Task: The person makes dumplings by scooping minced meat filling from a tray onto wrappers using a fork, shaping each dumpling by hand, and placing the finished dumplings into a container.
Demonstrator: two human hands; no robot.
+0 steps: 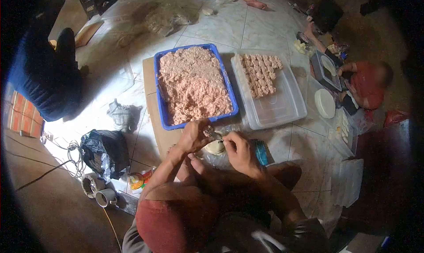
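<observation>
My left hand (194, 137) is curled around a small lump of pinkish filling (207, 130) just past the near edge of the blue tray (234, 104). In my right hand (240, 152) is a small spreading tool (217, 137), seemingly a spatula or spoon, its tip against the filling. Below both hands lies a stack of round pale wrappers (215, 148) on plastic film. Minced meat filling (194, 83) heaps the blue tray, scooped lower at the near side. To its right, a see-through plastic box (282, 112) holds rows of filled dumplings (260, 74).
Cardboard (152, 107) lies under the tray. A black plastic bag (104, 151), mug (106, 198) and cables (73, 158) are at left. Another person in a red shirt (370, 85) sits at right near a white round stack (325, 104). Someone in blue jeans (44, 85) is at left.
</observation>
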